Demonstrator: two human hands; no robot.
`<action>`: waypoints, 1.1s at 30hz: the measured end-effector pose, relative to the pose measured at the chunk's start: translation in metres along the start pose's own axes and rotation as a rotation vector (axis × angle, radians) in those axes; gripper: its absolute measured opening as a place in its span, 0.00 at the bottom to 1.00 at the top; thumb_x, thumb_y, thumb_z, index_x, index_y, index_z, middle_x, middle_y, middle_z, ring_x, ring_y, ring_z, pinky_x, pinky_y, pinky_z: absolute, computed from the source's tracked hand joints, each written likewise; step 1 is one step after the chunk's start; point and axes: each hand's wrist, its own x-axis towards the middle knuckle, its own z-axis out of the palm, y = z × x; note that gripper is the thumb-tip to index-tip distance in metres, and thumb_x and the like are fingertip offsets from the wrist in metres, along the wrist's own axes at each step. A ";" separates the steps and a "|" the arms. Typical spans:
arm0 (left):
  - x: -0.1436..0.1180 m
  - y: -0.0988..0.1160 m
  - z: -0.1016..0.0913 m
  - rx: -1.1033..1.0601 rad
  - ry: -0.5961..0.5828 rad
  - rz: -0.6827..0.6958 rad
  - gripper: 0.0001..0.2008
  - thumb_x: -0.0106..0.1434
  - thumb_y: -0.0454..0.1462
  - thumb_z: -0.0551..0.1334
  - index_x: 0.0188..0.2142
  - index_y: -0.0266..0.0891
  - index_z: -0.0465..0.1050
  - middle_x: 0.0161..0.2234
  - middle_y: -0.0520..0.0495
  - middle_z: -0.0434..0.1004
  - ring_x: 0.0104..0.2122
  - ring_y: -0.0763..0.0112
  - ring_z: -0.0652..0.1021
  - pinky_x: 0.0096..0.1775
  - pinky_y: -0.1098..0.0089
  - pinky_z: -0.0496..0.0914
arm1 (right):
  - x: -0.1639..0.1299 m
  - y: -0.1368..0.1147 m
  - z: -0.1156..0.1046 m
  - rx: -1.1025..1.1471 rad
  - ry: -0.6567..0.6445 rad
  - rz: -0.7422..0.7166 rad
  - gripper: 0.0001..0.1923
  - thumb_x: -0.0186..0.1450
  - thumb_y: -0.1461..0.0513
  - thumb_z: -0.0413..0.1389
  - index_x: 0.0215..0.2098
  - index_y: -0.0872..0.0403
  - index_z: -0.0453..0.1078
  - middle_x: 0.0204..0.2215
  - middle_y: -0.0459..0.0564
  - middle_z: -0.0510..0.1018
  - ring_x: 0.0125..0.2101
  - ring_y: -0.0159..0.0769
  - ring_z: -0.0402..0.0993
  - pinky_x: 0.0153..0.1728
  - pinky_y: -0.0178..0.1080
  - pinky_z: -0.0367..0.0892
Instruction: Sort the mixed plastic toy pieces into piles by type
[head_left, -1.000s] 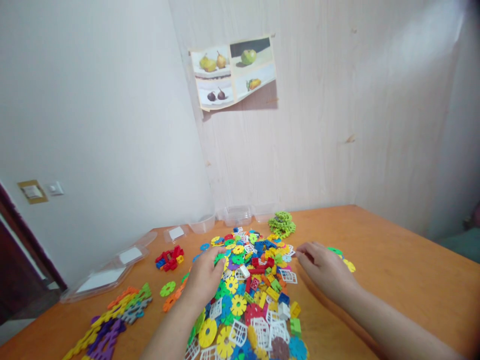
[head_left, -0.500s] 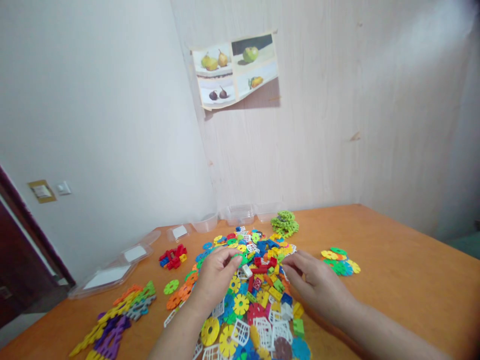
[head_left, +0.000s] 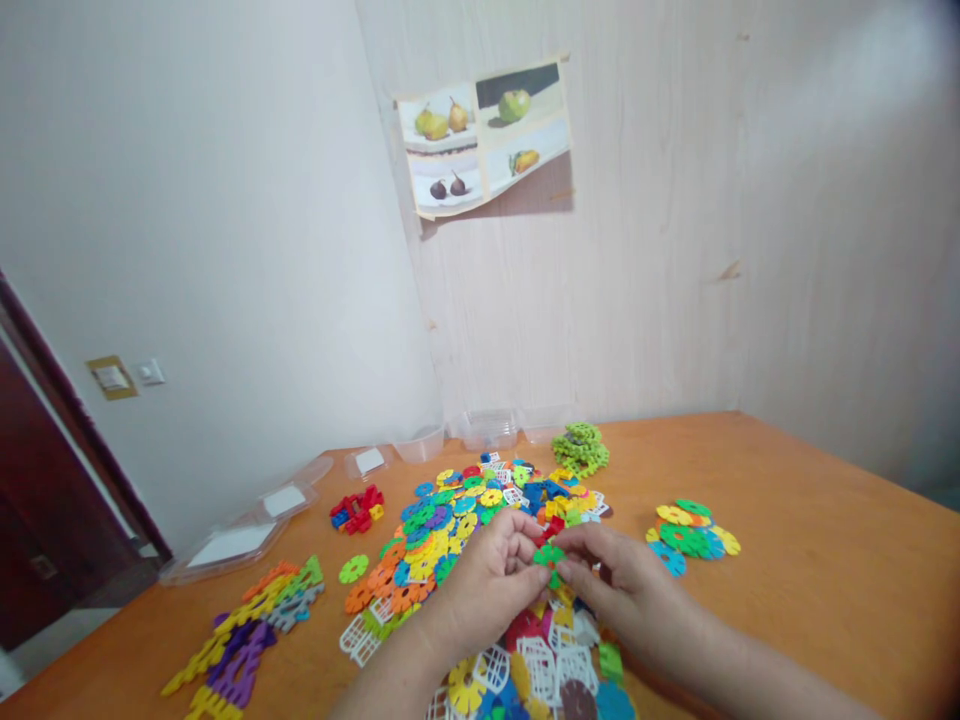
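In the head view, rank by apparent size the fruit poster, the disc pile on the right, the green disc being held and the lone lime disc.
1. Fruit poster
2. Right-hand disc pile
3. Unranked: held green disc and lone lime disc look similar; the held one is partly covered and seems nearer.

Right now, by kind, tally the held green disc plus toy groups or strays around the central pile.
Held green notched plastic disc: 1
Stray lime notched plastic disc: 1
Mostly red plastic brick group: 1
Multicoloured plastic strip group: 1
Lime plastic heap: 1
Multicoloured notched disc group: 1
Total: 6
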 end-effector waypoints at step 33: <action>0.005 -0.029 -0.071 0.988 0.450 0.095 0.12 0.62 0.41 0.60 0.44 0.45 0.76 0.44 0.46 0.79 0.47 0.59 0.76 0.48 0.63 0.65 | 0.026 0.099 -0.109 -0.654 0.313 0.572 0.22 0.61 0.56 0.51 0.50 0.52 0.75 0.44 0.59 0.81 0.42 0.51 0.77 0.36 0.44 0.67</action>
